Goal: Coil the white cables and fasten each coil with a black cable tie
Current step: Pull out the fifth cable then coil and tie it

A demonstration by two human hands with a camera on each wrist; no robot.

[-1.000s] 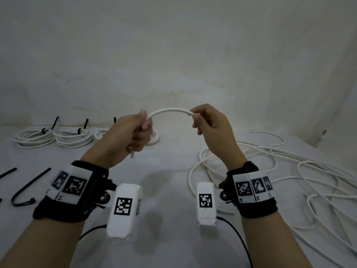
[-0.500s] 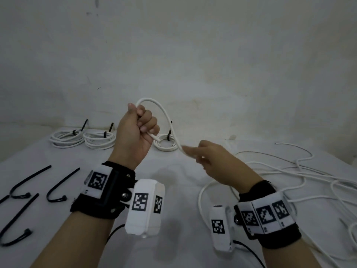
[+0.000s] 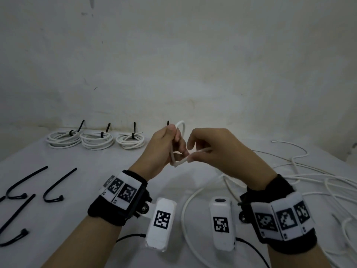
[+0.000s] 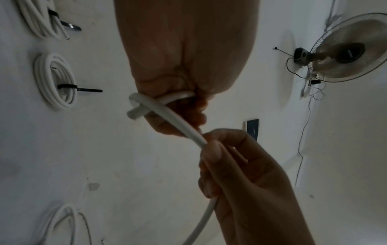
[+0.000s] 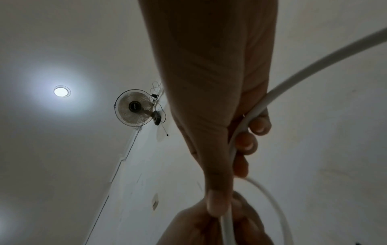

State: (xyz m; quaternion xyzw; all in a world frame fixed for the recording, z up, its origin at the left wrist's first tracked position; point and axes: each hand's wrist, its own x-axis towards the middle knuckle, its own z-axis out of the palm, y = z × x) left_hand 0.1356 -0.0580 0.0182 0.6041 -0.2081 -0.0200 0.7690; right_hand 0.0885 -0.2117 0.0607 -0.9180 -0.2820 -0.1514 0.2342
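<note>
Curled fingers (image 3: 178,141) of the left hand (image 3: 164,149), clamped round a small first loop of white cable (image 3: 180,144), cut end poking out beside the fist in the left wrist view. Thumb and fingers of the right hand (image 3: 222,151) pinching the same cable just beside the left fist, run of cable passing through the palm and down toward the surface (image 3: 96,171). Both hands raised above the surface, close together, touching at the fingertips. Behind, along the wall: three finished coils (image 3: 96,141), each bound with a black cable tie (image 3: 102,134), a fourth tie tip showing behind the left hand. On the left: loose black ties (image 3: 56,185), hooked at one end. On the right: slack cable (image 3: 309,180) sprawled in wide loops.
</note>
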